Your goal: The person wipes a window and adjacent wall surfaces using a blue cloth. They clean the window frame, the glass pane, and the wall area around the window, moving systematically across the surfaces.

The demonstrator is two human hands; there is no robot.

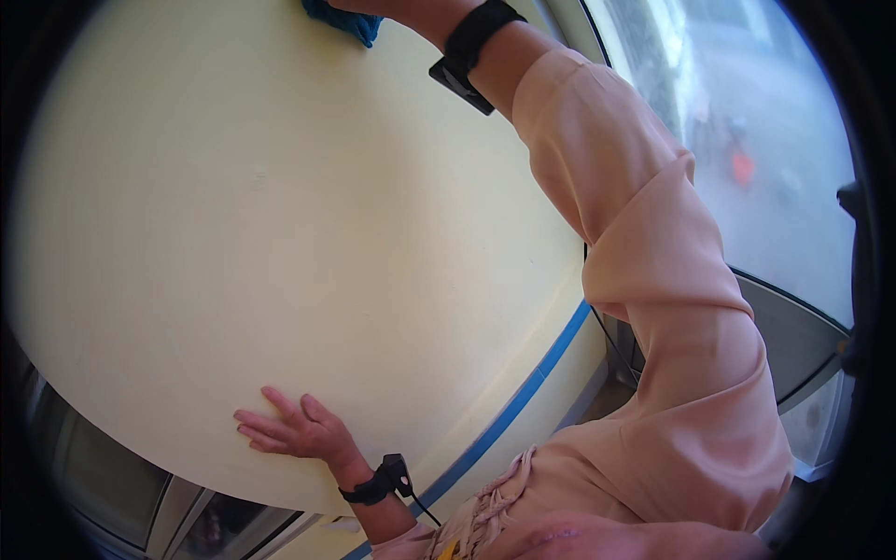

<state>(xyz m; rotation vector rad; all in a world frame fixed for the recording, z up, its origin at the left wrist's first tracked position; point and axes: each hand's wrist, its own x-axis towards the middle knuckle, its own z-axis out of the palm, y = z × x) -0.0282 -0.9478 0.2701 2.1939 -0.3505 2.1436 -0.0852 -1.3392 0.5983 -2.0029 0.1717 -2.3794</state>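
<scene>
A blue cloth [346, 22] lies against a cream-coloured wall [280, 245] at the top edge of the picture. My right hand [360, 6] is on that cloth, my right arm stretched up high; the picture's edge cuts off most of the hand, fingers included. Lower down, my left hand [304, 432] is empty, with its fingers spread in front of the wall. Whether it touches the surface I cannot tell. Each wrist carries a black strap with a small device, the right one [462, 84] and the left one [374, 483].
A blue stripe [518, 392] runs along the lower wall. To the right is a hazy glass window [763, 140] with a grey frame [784, 336]. A dark cable [612, 339] hangs near the corner. More framed glass panes [112, 476] show at the lower left.
</scene>
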